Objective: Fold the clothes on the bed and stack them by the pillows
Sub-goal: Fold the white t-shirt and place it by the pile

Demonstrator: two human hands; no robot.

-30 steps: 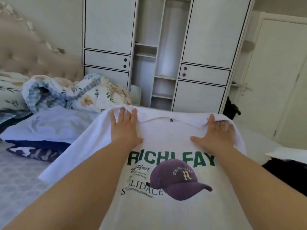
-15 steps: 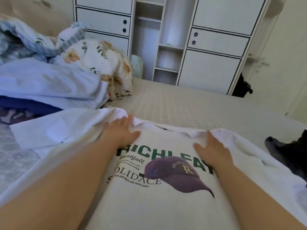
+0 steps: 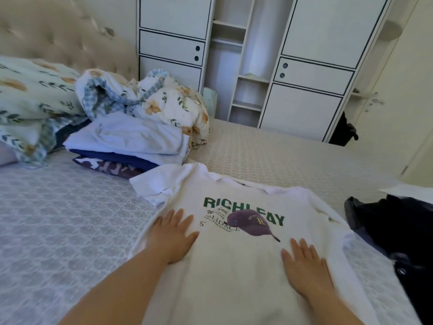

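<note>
Lower centre of frame, your left hand point(image 3: 173, 238) and right hand point(image 3: 304, 266) press flat, fingers straight, smoothing the white T-shirt point(image 3: 234, 266); next, fold its sleeves inward.

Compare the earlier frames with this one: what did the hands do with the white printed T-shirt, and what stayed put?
Both hands let go of the T-shirt collar and slid toward the person. The left hand and right hand now press flat on the shirt beside and below the print. The shirt, held up a second ago, now lies print-up on the bed. The folded stack stayed put.
</note>
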